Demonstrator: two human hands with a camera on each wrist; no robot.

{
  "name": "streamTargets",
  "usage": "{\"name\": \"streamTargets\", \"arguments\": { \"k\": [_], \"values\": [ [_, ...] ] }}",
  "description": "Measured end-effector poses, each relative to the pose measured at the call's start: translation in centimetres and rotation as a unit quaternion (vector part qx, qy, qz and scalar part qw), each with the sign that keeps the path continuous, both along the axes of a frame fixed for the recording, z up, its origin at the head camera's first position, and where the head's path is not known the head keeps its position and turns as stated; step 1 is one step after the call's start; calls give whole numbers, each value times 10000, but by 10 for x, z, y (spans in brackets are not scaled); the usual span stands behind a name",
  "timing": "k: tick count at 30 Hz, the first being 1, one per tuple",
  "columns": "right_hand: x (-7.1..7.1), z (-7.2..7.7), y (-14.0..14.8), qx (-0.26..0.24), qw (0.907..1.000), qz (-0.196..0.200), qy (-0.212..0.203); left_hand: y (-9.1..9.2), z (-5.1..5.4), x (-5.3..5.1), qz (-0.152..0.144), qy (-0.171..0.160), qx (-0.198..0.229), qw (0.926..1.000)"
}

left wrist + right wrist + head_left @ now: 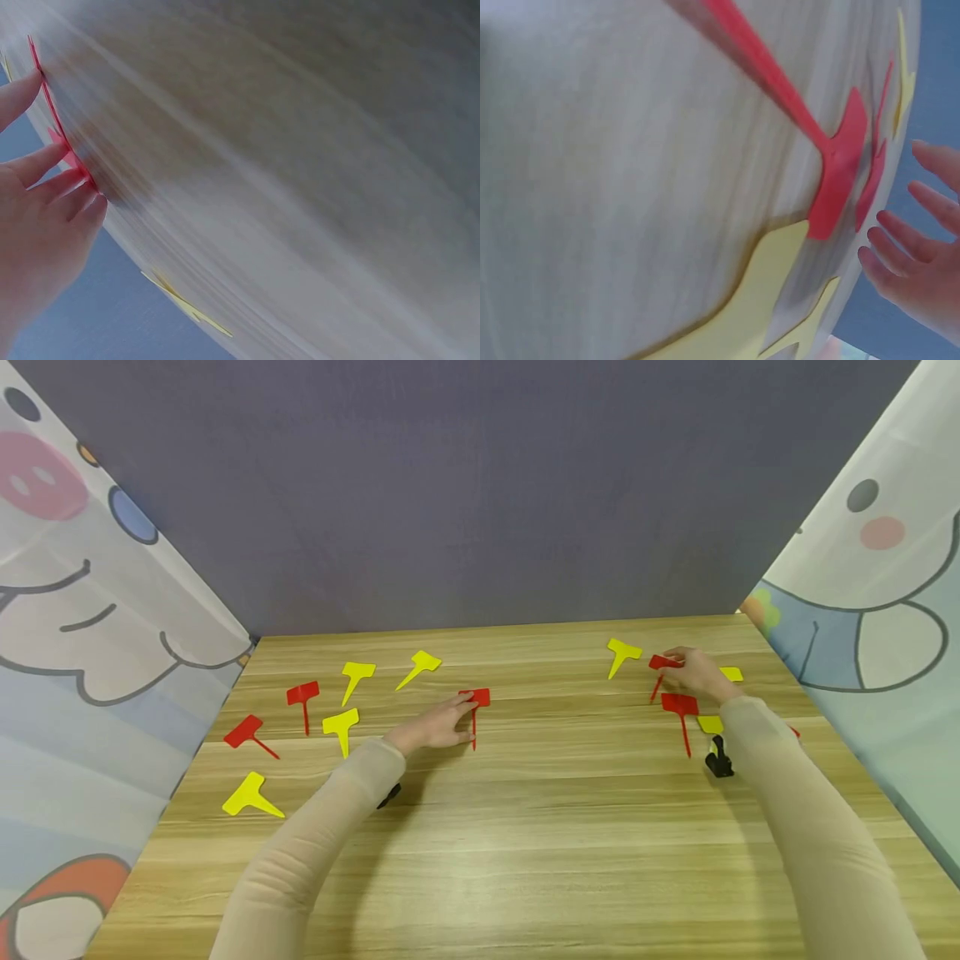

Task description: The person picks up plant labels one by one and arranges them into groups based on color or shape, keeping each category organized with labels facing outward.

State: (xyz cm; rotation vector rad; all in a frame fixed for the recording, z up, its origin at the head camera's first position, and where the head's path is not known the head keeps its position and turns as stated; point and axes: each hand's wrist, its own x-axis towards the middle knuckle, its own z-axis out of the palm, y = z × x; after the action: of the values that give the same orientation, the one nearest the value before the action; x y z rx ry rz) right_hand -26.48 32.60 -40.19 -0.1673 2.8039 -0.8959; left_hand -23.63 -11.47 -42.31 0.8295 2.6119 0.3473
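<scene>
My left hand [433, 729] touches a red T-shaped plant label [483, 697] near the middle of the wooden table. Its fingertips rest on the label's head and its thumb is by the stem; in the left wrist view the fingers of this hand [52, 225] look fairly straight. On the right, my right hand [699, 673] is over the head of another red plant label [656, 662]. The right wrist view shows that hand [922, 262] with fingers loosely spread, apart from the label [871, 187]. Just nearer lies one more red label [680, 704].
Several yellow labels [341, 722] and two red ones [303, 693] lie at the left. A yellow label [622, 652] is at the far right, with others partly hidden by the right arm. A grey panel [495, 510] stands behind the table [540, 860], with printed curtains at both sides.
</scene>
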Motion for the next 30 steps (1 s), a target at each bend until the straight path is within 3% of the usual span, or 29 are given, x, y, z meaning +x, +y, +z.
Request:
{"name": "streamTargets", "arguments": {
  "k": [11, 25, 30],
  "values": [
    [-8, -11, 5, -146, 9994, -303, 16, 2, 1, 0, 43, -112, -54, 9999],
    [-13, -15, 9, -448, 9970, -557, -281, 2, 0, -2, -2, -154, -74, 9999],
    [-13, -17, 12, -319, 9973, -603, -263, 2, 1, -2, -14, -177, -72, 9998]
  ]
}}
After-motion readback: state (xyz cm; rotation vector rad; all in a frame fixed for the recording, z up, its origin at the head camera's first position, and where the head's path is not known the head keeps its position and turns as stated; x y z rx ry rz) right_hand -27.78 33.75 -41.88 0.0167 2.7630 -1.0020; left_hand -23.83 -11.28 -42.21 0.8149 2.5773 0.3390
